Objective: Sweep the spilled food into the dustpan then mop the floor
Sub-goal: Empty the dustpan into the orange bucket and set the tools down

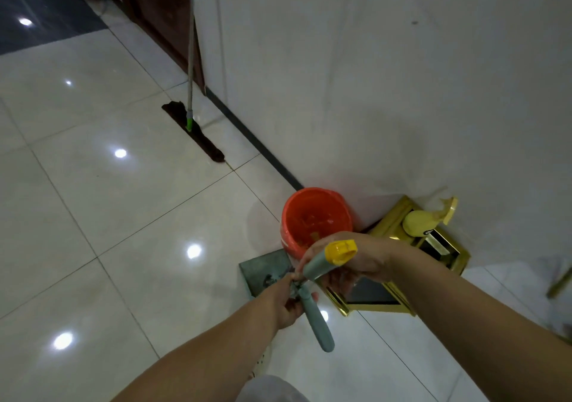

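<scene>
Near the wall, my right hand [349,259] grips the yellow-capped handle [328,259], my left hand [286,302] pinching the grey handle [318,321]. Both look like light, stiff plastic; I would hold each mid-shaft above the dustpan [266,273].

Mop handle [191,30] cut off by the top edge, dustpan [266,270] partly hidden behind my left hand [286,304], bucket [315,219] contents too blurred for me to tell, gold frame [399,302] partly covered by my right hand [349,259], object at right edge [558,284] cropped.
</scene>
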The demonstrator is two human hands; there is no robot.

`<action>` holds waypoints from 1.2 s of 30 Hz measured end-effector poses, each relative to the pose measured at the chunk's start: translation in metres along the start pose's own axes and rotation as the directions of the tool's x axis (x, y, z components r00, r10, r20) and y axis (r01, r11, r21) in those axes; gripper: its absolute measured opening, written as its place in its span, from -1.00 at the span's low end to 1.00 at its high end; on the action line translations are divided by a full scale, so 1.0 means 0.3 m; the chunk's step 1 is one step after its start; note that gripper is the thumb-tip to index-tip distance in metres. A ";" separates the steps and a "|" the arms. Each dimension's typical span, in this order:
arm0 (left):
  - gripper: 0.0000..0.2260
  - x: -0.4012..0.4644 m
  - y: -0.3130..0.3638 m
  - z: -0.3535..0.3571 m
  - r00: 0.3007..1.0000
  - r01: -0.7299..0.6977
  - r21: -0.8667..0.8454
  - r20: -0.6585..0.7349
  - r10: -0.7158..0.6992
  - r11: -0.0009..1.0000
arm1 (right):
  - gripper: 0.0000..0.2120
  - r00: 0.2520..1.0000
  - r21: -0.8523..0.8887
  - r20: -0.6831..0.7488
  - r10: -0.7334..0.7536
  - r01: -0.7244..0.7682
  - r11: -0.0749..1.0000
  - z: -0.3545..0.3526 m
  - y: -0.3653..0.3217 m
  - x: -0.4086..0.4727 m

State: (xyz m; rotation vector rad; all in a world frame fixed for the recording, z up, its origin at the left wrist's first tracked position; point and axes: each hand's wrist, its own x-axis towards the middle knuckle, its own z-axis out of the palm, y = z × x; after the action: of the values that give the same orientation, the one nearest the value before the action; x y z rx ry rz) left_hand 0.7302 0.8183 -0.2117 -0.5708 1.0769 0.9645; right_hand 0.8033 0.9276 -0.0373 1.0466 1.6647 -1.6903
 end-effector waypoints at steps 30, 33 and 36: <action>-0.45 -0.257 0.328 0.065 0.982 -0.190 0.512 0.098 0.163 0.838 | -0.76 0.903 0.112 -0.386 -0.190 0.250 0.962 -0.043 -0.030 0.071; -0.48 -0.323 0.418 0.056 0.969 -0.245 0.466 0.095 0.228 0.850 | -0.79 0.914 0.025 -0.356 -0.195 0.218 0.976 -0.035 -0.146 0.066; -0.51 -0.393 0.511 0.019 0.951 -0.309 0.447 0.136 0.278 0.839 | -0.81 0.925 -0.146 -0.328 -0.190 0.150 0.978 -0.017 -0.277 0.083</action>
State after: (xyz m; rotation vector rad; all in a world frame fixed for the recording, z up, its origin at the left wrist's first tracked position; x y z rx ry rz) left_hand 0.5817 0.8542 -0.0926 0.0263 1.3076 0.9348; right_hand 0.7221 0.9436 -0.0105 1.2202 2.1037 -1.5555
